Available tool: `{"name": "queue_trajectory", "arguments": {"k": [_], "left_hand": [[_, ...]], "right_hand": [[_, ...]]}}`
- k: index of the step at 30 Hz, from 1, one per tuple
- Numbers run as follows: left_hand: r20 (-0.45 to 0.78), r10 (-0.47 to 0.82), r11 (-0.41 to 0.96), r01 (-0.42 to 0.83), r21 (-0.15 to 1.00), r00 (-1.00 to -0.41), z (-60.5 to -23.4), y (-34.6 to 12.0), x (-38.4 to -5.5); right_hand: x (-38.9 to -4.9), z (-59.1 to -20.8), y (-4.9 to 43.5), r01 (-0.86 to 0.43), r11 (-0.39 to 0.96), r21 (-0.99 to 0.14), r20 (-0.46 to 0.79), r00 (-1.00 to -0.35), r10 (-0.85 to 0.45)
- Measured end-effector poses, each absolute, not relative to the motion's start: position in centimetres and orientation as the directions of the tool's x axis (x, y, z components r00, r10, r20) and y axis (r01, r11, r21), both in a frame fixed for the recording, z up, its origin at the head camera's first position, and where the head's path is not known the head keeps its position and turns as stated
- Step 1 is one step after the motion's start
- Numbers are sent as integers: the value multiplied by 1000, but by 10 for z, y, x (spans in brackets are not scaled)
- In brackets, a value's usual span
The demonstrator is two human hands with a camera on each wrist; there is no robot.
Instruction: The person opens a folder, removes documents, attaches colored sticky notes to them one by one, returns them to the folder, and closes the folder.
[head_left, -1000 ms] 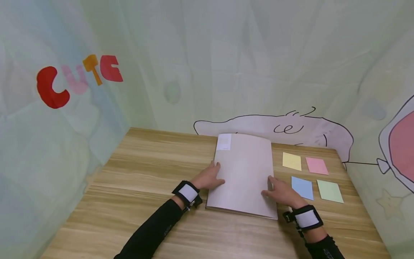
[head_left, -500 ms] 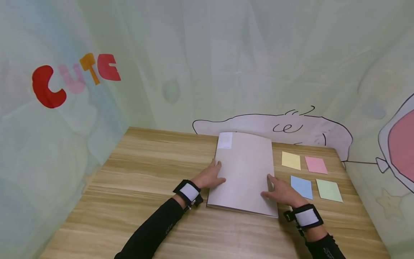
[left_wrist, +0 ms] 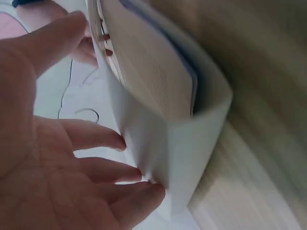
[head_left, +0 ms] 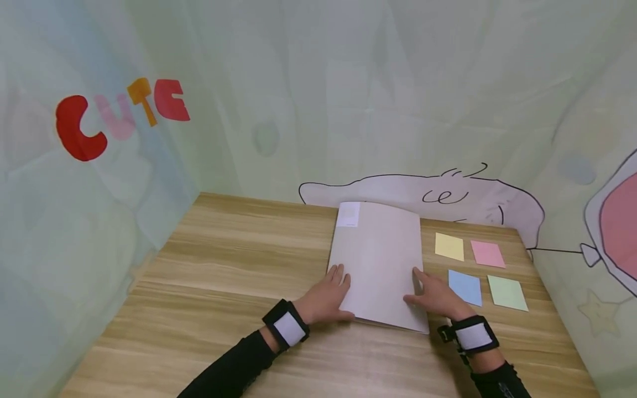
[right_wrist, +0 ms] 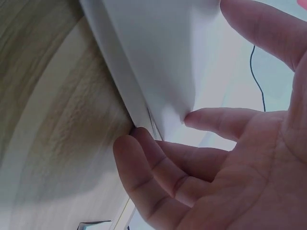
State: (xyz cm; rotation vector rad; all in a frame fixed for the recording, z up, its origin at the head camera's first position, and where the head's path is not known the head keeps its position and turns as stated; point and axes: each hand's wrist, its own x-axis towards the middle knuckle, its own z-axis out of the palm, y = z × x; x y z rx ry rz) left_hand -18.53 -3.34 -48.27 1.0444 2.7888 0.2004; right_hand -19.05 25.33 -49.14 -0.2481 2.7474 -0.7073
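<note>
The white folder (head_left: 380, 254) lay on the surface (head_left: 249, 243), its label (head_left: 348, 214) at the far left corner. At the folder's near left corner the left hand (head_left: 324, 298) rested with fingers spread and relaxed, fingertips touching it and gripping nothing. At the folder's right edge the right hand (head_left: 439, 298) lay loosely, thumb toward the cover and fingers along the side, neither clenched nor visibly pinching.

That light contact seemed the main weakness: if one hand pushed harder than the other, the folder could skew on the surface. The left wrist view showed the cover bowed over the pages (left_wrist: 148, 67) inside, so pressing there might crease it. Raising the folder by its cover alone might let the pages slip, if they were loose, which could not be told.

Right of the folder lay the yellow note (head_left: 449, 246), pink note (head_left: 488, 254), blue note (head_left: 465, 287) and green note (head_left: 507, 293). The blue one, closest to the right hand, seemed likeliest to be brushed askew by a sideways sweep.
</note>
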Motion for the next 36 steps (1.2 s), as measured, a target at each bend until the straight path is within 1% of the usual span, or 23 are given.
{"name": "queue_trajectory", "arguments": {"k": [3, 8, 12, 16, 24, 30, 36], "left_hand": [[-65, 669, 742, 661, 116, -740, -486, -29, -178], [0, 645, 764, 645, 8, -764, -495, -23, -172], [37, 626, 780, 626, -20, -779, -497, -21, -170], [28, 612, 790, 613, 16, -790, -495, -22, -170], [-25, 589, 798, 576, 176, -808, -490, -30, -171], [-22, 598, 786, 582, 207, -801, -488, -35, -170], [-20, 588, 785, 564, 256, -809, -490, -39, -168]], "right_hand": [[-191, -493, 256, -92, 869, -486, -236, -944, -231], [-190, -495, 258, -75, 864, -499, -244, -944, -224], [-189, -496, 260, -67, 852, -519, -245, -944, -223], [-188, -496, 262, -75, 841, -535, -229, -946, -230], [-187, -497, 268, -87, 823, -561, -196, -952, -235], [-186, -499, 274, -81, 801, -593, -176, -958, -227], [-182, -498, 280, -131, 782, -609, -110, -963, -247]]}}
